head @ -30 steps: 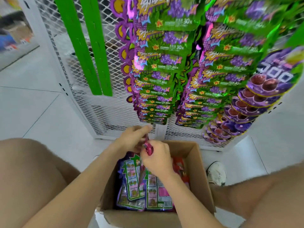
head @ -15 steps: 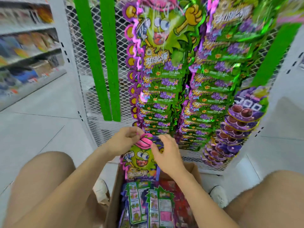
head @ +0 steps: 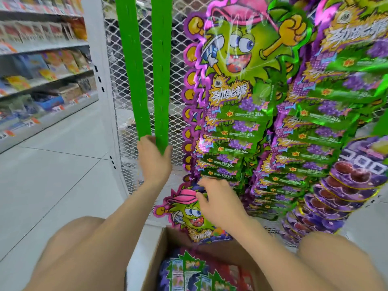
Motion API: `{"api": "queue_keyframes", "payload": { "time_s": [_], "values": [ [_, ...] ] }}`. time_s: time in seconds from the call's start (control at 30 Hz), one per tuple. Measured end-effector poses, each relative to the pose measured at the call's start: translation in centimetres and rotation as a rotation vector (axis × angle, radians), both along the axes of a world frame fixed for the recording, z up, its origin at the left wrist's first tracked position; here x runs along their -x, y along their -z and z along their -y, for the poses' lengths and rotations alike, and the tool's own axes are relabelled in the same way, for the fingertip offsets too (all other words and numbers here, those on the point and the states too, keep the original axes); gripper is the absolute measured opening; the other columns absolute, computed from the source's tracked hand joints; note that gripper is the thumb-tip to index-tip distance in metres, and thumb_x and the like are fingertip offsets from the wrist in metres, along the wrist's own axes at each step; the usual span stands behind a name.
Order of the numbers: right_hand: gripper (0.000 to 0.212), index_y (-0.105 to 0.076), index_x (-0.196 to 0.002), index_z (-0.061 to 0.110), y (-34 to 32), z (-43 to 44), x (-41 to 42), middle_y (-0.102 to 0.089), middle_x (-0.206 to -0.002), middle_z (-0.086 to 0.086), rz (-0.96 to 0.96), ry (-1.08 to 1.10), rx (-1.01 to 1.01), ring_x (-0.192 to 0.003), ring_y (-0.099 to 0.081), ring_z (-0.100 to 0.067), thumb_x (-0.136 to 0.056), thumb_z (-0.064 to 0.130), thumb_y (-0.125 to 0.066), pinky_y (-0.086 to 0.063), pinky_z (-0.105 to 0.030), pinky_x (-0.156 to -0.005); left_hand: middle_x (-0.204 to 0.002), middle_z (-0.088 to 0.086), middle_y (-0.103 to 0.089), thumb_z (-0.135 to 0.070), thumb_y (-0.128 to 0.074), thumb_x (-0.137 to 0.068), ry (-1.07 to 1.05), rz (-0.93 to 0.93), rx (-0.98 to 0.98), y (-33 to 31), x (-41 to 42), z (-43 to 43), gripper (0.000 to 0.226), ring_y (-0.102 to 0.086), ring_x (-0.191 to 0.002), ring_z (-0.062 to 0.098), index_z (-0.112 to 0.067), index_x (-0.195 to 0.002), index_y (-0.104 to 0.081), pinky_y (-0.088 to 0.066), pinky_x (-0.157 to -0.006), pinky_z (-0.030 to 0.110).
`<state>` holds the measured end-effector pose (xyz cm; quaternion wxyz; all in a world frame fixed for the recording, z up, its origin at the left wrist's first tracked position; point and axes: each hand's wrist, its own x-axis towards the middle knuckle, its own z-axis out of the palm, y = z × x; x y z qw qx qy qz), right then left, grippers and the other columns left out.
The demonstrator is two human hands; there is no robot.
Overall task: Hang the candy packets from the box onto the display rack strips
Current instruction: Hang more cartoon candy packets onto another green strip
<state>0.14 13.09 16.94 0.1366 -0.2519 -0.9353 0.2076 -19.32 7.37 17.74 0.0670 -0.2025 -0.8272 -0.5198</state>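
Grips with the left hand [head: 154, 162], in the centre of the frame, the bottom end of a green strip [head: 160, 80]; fingers [head: 144, 142] curled round it, thumb on the right side. Just left of it, ending at the same hand, a second strip [head: 136, 80], both hanging down the white mesh rack [head: 178, 59]. Pinches with the right hand [head: 220, 200], lower centre, the top of one packet [head: 189, 215] at the pink cap, fingers bent on it. Holds this packet upright above the open box [head: 155, 259], below the left hand and apart from the strips. Inside the box, at the bottom edge, more packets [head: 189, 274] lying flat. On the right half of the frame, two full columns of hung packets [head: 235, 127], overlapping, and purple round ones [head: 352, 175] at the far right. Upper left, blurred store shelves [head: 42, 59]; below, pale floor tiles [head: 52, 185]. Bare knees [head: 84, 248] at both lower corners.
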Motion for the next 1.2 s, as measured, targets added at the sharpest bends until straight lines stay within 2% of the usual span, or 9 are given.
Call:
{"api": "queue_keyframes", "payload": {
  "time_s": [0.17,0.27,0.37,0.43,0.53,0.6,0.77,0.97,1.2],
  "values": [
    [0.009,-0.054,-0.094,0.019,-0.8,-0.2,2.2,-0.057,-0.082,-0.002,0.165,-0.051,-0.095,-0.083,-0.06,-0.03,-0.101,0.022,-0.058,-0.047,-0.039,-0.062,-0.119,0.005,-0.057,-0.034,-0.086,-0.087,-0.133,-0.044,-0.043,0.9,0.5,-2.1,0.054,-0.061,-0.107,0.027,-0.011,-0.124,-0.054,-0.052,-0.097,0.046],
    [0.011,-0.064,-0.113,0.018,-1.3,-1.3,2.5,-0.065,-0.098,-0.007,0.201,-0.039,-0.036,-0.097,-0.062,-0.033,-0.102,0.02,-0.059,-0.057,-0.046,-0.078,-0.112,0.001,-0.062,-0.037,-0.09,-0.081,-0.094,0.006,-0.067,1.1,1.0,-1.7,0.053,-0.063,-0.1,0.024,-0.018,-0.115,-0.053,-0.054,-0.092,0.048],
    [0.038,-0.059,-0.141,0.029,-1.8,-1.7,2.1,-0.064,-0.118,-0.009,0.217,-0.059,0.083,-0.109,-0.062,-0.031,-0.103,0.023,-0.063,-0.055,-0.047,-0.091,-0.101,0.0,-0.072,-0.048,-0.088,-0.082,0.109,0.035,0.012,1.0,1.7,0.0,0.043,-0.069,-0.092,0.026,-0.022,-0.106,-0.065,-0.059,-0.084,0.049],
    [0.031,-0.065,-0.133,0.026,-2.1,-1.4,2.2,-0.068,-0.108,-0.007,0.19,-0.081,0.127,-0.096,-0.066,-0.028,-0.103,0.025,-0.063,-0.058,-0.047,-0.088,-0.089,0.003,-0.076,-0.055,-0.084,-0.083,0.276,0.127,0.066,0.8,1.7,2.0,0.035,-0.072,-0.081,0.026,-0.025,-0.095,-0.072,-0.062,-0.078,0.05],
    [0.016,-0.068,-0.109,0.019,-1.7,-0.4,2.4,-0.07,-0.094,-0.009,0.148,-0.118,0.153,-0.085,-0.066,-0.026,-0.101,0.03,-0.061,-0.059,-0.045,-0.081,-0.087,0.023,-0.074,-0.08,-0.076,-0.07,0.457,0.254,0.177,0.3,1.7,5.2,0.084,-0.073,-0.069,0.031,-0.001,-0.098,-0.073,-0.065,-0.074,0.055],
    [0.022,-0.067,-0.105,0.012,-1.4,0.7,2.3,-0.07,-0.094,-0.011,0.121,-0.143,0.159,-0.081,-0.061,-0.023,-0.101,0.032,-0.058,-0.057,-0.043,-0.079,-0.082,0.025,-0.07,-0.066,-0.078,-0.077,0.575,0.39,0.198,0.1,1.2,7.1,0.073,-0.071,-0.067,0.023,0.005,-0.094,-0.07,-0.066,-0.073,0.044],
    [0.025,-0.068,-0.088,0.013,-0.1,2.6,2.2,-0.057,-0.064,0.001,-0.082,-0.06,0.127,-0.067,-0.052,-0.022,-0.101,0.033,-0.059,-0.035,-0.036,-0.064,-0.065,0.009,-0.041,-0.075,-0.068,-0.087,0.616,0.351,0.358,-0.5,-0.2,9.8,0.064,-0.044,-0.061,0.019,-0.014,-0.067,-0.06,-0.035,-0.066,0.034],
    [0.032,-0.068,-0.081,0.013,1.0,3.0,2.5,-0.048,-0.051,0.004,-0.127,0.045,0.174,-0.05,-0.042,-0.013,-0.1,0.037,-0.061,-0.035,-0.033,-0.055,-0.06,0.001,-0.033,-0.071,-0.058,-0.094,0.668,0.281,0.425,0.3,-1.6,11.0,0.062,-0.03,-0.054,0.017,-0.013,-0.071,-0.057,-0.024,-0.051,0.03],
    [0.048,-0.043,-0.056,0.011,1.5,3.6,3.0,-0.035,-0.047,-0.001,-0.145,0.04,0.153,-0.046,-0.033,-0.022,-0.093,0.032,-0.063,-0.045,-0.036,-0.066,-0.092,0.007,-0.069,-0.096,-0.062,-0.068,0.773,0.471,0.396,1.4,-0.4,11.4,0.084,-0.062,-0.081,0.024,-0.021,-0.1,-0.081,-0.05,-0.086,0.04]
  ]
}}
